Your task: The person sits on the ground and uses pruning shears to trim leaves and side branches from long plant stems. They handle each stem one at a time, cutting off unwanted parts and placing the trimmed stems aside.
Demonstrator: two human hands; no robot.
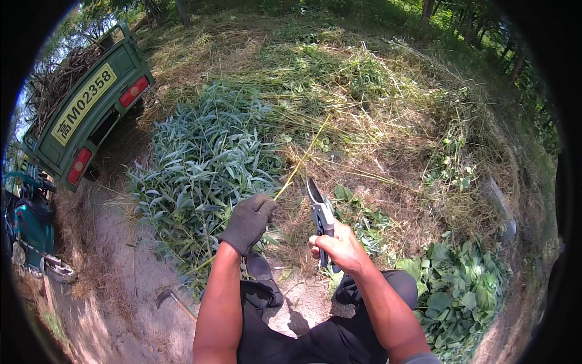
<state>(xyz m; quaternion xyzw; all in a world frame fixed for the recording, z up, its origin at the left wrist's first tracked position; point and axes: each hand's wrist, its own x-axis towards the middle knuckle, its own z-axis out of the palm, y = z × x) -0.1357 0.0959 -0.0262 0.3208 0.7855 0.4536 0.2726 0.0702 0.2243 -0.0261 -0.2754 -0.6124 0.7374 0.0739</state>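
Observation:
In my left hand [247,223], which wears a dark grey glove, is a thin yellow-green stalk [303,156]. The stalk's bare upper part slants up and away to the right, over the dry grass. My bare right hand [345,249] grips pruning shears [322,212] with pale metal and dark handles. Their dark blades point away from me, to the right of the stalk and apart from it. Beside and beyond my left hand lies a large heap of grey-green leafy stems [203,145]. Some cut green leaves [367,224] lie near the shears.
A green truck bed [124,57] loaded with dry sticks [60,76] stands at the far left, near a teal wheeled machine [29,227]. A wooden-handled tool [176,303] lies left of my legs. Broad green leaves [458,297] are piled at the right. Dry grass [388,145] covers the ground ahead.

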